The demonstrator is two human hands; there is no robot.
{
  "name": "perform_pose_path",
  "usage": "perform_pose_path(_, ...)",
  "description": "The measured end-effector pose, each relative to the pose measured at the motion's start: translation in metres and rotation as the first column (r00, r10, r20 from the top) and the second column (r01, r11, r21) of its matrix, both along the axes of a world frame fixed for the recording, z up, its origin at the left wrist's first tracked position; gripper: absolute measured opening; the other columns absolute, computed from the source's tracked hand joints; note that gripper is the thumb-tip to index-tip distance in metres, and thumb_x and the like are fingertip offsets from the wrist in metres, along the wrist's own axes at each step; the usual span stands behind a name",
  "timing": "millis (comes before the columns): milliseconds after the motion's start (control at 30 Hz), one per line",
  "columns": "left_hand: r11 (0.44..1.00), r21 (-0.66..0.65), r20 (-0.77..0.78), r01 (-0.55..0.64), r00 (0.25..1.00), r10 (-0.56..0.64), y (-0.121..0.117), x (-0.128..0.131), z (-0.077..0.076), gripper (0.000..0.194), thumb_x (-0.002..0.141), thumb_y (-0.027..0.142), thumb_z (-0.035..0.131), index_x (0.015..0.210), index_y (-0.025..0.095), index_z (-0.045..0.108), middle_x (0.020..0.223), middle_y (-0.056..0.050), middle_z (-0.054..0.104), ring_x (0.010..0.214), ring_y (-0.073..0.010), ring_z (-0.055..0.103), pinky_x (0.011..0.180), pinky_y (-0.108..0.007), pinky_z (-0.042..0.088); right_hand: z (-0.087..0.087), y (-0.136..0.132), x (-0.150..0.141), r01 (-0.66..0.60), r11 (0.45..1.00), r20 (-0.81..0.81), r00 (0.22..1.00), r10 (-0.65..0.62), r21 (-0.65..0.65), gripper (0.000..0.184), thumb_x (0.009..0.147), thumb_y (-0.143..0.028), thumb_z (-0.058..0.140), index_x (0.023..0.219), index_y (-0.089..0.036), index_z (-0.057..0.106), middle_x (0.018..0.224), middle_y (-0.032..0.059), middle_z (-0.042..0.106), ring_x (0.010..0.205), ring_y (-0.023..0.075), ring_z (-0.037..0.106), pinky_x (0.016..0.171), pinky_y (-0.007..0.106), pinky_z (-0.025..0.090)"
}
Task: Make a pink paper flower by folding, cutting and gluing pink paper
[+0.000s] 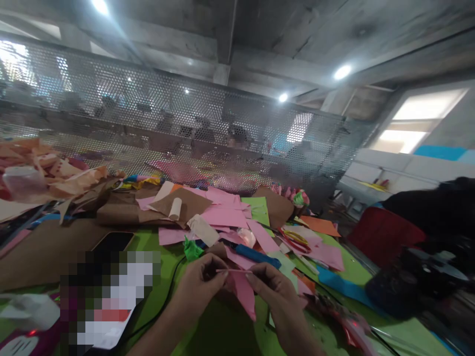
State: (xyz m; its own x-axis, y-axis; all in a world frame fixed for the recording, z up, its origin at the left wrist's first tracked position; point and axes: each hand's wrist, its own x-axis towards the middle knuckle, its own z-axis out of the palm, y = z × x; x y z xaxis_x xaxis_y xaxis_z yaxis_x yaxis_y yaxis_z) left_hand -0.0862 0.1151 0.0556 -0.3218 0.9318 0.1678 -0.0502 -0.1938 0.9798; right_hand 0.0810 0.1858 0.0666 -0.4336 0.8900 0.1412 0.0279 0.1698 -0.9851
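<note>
Between my two hands is a piece of pink paper (pixel 243 292), its upper edge stretched level and its lower part hanging in a point. My left hand (pixel 203 279) pinches the left end of that edge between thumb and fingers. At the other end, my right hand (pixel 270 287) grips the paper the same way. Just beyond my fingers lies a blue-handled tool (pixel 258 255), partly covered by scraps. Crumpled green paper (pixel 193 248) rests close to my left hand.
Pink sheets (pixel 226 213) and brown paper (pixel 183 202) cover the far side of the green table (pixel 163 277). Scissors (pixel 297 240) lie right of centre. A phone (pixel 115 242) is at left, a red chair (pixel 384 240) at right. A perforated metal screen (pixel 166 128) stands behind.
</note>
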Motion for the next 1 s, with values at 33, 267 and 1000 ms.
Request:
perform_pose_path(33, 1.0, -0.003, -0.011, -0.004, 1.0, 0.004, -0.0002, 0.0, 0.0004, 0.006, 0.074, 0.022, 0.063, 0.071, 0.017, 0.062, 0.067, -0.001, 0.062, 0.065, -0.0154, 0.058, 0.062, -0.026, 0.045, 0.0, -0.0005, -0.0003, 0.002, 1.0, 0.002, 1.0, -0.002, 0.003, 0.031, 0.072, -0.047, 0.075, 0.073, -0.017, 0.066, 0.069, 0.0012, 0.06, 0.064, 0.0147, 0.052, 0.059, 0.024, 0.041)
perform_pose_path(267, 1.0, 0.002, -0.03, 0.022, 0.999, -0.022, 0.001, -0.0001, -0.0036, 0.009, 0.074, 0.025, 0.064, 0.074, 0.017, 0.063, 0.07, -0.002, 0.064, 0.066, -0.0163, 0.058, 0.062, -0.027, 0.046, -0.0007, -0.0018, -0.002, 0.014, 1.0, 0.004, 1.0, -0.014, 0.027, 0.029, 0.071, -0.044, 0.075, 0.071, -0.017, 0.065, 0.063, -0.001, 0.056, 0.059, 0.0129, 0.048, 0.055, 0.023, 0.038)
perform_pose_path(1000, 1.0, -0.009, -0.079, 0.022, 0.997, -0.023, -0.0019, 0.0031, -0.0003, 0.007, 0.073, 0.023, 0.061, 0.072, 0.017, 0.062, 0.07, -0.002, 0.063, 0.068, -0.0174, 0.057, 0.063, -0.027, 0.043, 0.0034, -0.0063, -0.0057, -0.025, 1.0, 0.03, 0.999, 0.025, -0.008, 0.029, 0.069, -0.042, 0.076, 0.073, -0.016, 0.067, 0.066, 0.0007, 0.061, 0.063, 0.0146, 0.052, 0.059, 0.025, 0.04)
